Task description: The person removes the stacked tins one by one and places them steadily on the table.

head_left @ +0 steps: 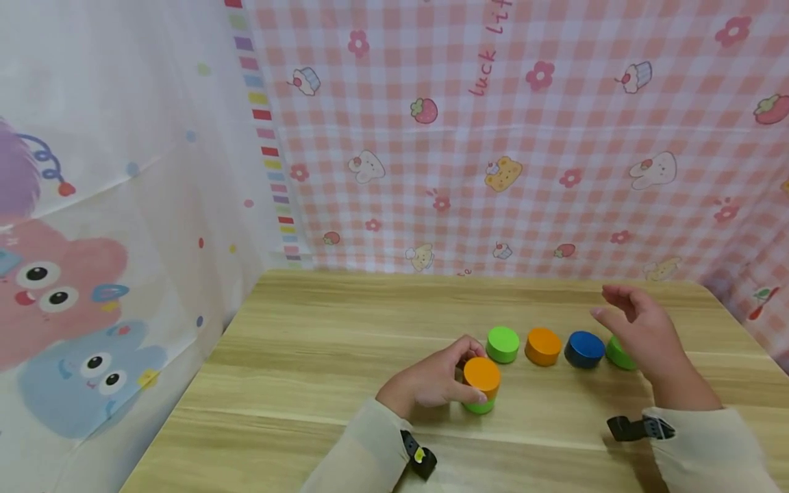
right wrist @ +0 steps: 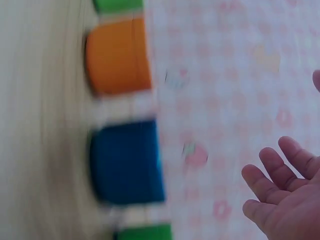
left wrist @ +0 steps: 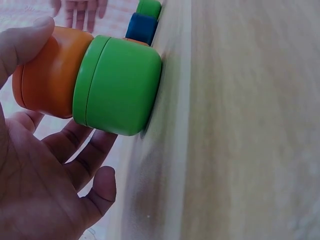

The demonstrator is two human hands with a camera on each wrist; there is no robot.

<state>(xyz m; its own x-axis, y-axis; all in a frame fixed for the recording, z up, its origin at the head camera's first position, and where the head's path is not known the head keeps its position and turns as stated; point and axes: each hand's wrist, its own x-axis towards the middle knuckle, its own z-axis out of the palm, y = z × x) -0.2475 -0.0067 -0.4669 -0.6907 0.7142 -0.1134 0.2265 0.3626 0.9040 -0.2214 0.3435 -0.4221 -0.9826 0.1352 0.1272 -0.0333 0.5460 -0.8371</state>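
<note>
My left hand point(head_left: 436, 378) grips an orange round piece point(head_left: 482, 375) between thumb and fingers. Directly beneath it is a green round piece point(head_left: 479, 405), which stands on the table; in the left wrist view the orange piece point(left wrist: 52, 72) meets the green piece point(left wrist: 120, 85) face to face. My right hand point(head_left: 646, 334) hovers with nothing in it, fingers loosely bent, partly covering another green piece point(head_left: 620, 353). To the left of that one, a blue piece point(head_left: 584, 350), an orange piece point(head_left: 543, 346) and a light green piece point(head_left: 503, 344) stand in a row.
The pieces stand on a wood-grain table point(head_left: 296, 356). A pink checked cloth point(head_left: 456, 150) hangs behind its far edge, and a white cloth with cartoon figures point(head_left: 160, 205) hangs on the left. Black straps point(head_left: 637, 428) sit on both wrists.
</note>
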